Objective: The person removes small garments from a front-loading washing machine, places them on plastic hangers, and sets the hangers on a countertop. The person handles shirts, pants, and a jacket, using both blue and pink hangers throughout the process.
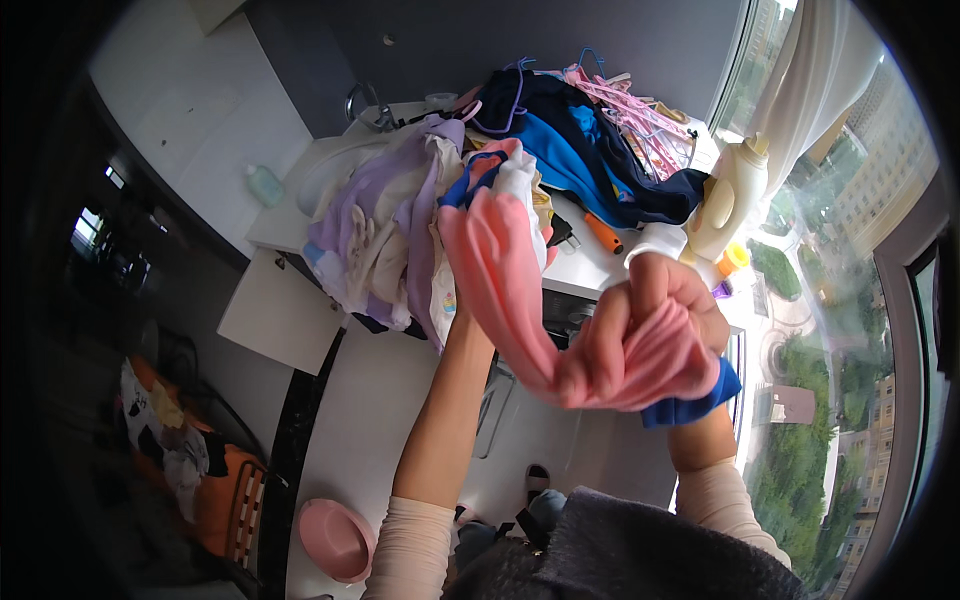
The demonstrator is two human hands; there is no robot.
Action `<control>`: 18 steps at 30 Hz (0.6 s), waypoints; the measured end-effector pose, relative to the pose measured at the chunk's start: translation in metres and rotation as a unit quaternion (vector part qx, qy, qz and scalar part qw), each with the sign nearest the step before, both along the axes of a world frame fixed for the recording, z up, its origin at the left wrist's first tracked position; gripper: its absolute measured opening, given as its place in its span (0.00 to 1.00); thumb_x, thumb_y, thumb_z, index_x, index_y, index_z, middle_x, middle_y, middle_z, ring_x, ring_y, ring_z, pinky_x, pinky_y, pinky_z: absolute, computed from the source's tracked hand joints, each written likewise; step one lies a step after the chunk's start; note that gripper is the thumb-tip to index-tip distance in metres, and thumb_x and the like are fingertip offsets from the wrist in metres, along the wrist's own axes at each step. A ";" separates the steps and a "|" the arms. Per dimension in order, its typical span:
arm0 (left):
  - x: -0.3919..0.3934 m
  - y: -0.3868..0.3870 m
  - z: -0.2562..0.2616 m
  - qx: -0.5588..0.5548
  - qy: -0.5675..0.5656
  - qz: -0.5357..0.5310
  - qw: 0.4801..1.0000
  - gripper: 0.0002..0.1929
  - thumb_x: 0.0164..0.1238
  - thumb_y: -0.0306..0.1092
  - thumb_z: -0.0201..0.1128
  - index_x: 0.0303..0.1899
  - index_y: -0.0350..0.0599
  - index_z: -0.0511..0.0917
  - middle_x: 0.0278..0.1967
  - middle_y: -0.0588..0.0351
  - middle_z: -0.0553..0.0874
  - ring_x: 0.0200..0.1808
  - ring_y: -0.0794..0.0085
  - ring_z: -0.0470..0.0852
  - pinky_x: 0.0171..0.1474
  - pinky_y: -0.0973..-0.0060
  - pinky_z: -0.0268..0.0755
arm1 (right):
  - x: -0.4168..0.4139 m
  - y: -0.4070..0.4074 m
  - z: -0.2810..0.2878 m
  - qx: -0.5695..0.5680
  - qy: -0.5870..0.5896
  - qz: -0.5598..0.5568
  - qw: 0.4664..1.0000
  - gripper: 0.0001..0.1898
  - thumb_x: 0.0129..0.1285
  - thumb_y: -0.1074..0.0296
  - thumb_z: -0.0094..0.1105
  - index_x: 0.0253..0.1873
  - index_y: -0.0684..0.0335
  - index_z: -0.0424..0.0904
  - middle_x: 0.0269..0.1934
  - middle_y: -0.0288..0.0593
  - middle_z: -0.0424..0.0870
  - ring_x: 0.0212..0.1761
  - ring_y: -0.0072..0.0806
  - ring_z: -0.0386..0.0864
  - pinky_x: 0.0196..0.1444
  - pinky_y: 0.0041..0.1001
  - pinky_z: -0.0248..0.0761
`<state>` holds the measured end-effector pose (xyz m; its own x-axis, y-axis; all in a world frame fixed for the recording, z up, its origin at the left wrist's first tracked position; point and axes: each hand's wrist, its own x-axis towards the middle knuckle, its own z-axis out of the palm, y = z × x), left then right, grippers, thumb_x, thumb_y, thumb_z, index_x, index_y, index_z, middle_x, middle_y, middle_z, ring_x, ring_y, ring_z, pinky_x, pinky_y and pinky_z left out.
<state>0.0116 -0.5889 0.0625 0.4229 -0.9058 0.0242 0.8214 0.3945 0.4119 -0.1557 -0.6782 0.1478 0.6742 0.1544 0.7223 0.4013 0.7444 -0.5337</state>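
Note:
A pink garment with blue cuffs (495,240) hangs between my two hands above the front edge of the white counter. My right hand (637,330) is closed around its sleeve, with the blue cuff sticking out below my wrist side. My left forearm reaches up under the garment; its cloth covers most of my left hand (551,247), of which only some fingertips show, so its grip is not visible. To the left lies a heap of lilac and white clothes (375,217). Behind the garment are dark navy and bright blue clothes (570,150).
Pink hangers (630,112) lie at the back right. A cream detergent bottle (731,199), a white cup (656,241) and an orange-handled tool (604,232) stand or lie near the window. A cabinet door (281,311) hangs open at left. A pink basin (337,540) sits on the floor.

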 end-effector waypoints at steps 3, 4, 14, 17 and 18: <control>0.014 -0.004 -0.004 0.108 -0.040 0.029 0.993 0.29 0.68 0.55 0.59 0.59 0.41 0.72 0.51 0.52 0.82 0.50 0.66 0.83 0.51 0.68 0.77 | -0.040 0.009 -0.038 -0.289 -0.056 0.068 0.953 0.21 0.62 0.56 0.69 0.47 0.70 0.76 0.53 0.67 0.78 0.57 0.59 0.77 0.59 0.50 0.69; 0.022 0.000 -0.004 0.175 -0.069 0.056 0.981 0.25 0.69 0.50 0.60 0.58 0.42 0.73 0.50 0.54 0.83 0.48 0.68 0.83 0.50 0.69 0.78 | -0.053 0.020 -0.049 -0.262 0.048 -0.044 0.963 0.23 0.59 0.53 0.70 0.45 0.68 0.77 0.53 0.59 0.78 0.56 0.49 0.77 0.60 0.43 0.68; -0.061 0.027 0.037 0.008 -0.243 0.048 0.969 0.31 0.66 0.24 0.61 0.69 0.41 0.60 0.62 0.55 0.74 0.64 0.67 0.71 0.68 0.67 0.61 | -0.035 0.017 -0.058 -0.141 0.326 -0.571 0.740 0.26 0.59 0.56 0.72 0.56 0.62 0.71 0.45 0.37 0.76 0.49 0.23 0.74 0.55 0.27 0.68; -0.044 0.057 0.044 0.063 -0.295 0.052 0.952 0.29 0.67 0.31 0.65 0.67 0.40 0.63 0.57 0.55 0.78 0.60 0.71 0.76 0.65 0.71 0.64 | -0.029 -0.002 -0.043 -0.175 0.228 -0.725 0.626 0.20 0.59 0.61 0.71 0.50 0.64 0.75 0.40 0.36 0.77 0.42 0.22 0.75 0.50 0.26 0.69; -0.039 0.067 0.050 0.079 -0.324 0.051 0.941 0.29 0.66 0.31 0.66 0.66 0.39 0.65 0.56 0.55 0.79 0.58 0.72 0.77 0.63 0.72 0.66 | -0.029 -0.008 -0.030 -0.202 0.191 -0.728 0.626 0.20 0.58 0.63 0.72 0.51 0.65 0.75 0.42 0.37 0.79 0.45 0.23 0.75 0.52 0.27 0.68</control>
<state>-0.0277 -0.5218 0.1125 0.4516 -0.8749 0.1750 0.3377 0.3492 0.8741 -0.1850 -0.6864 0.1179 0.4240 -0.7072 0.5658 0.2823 -0.4904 -0.8245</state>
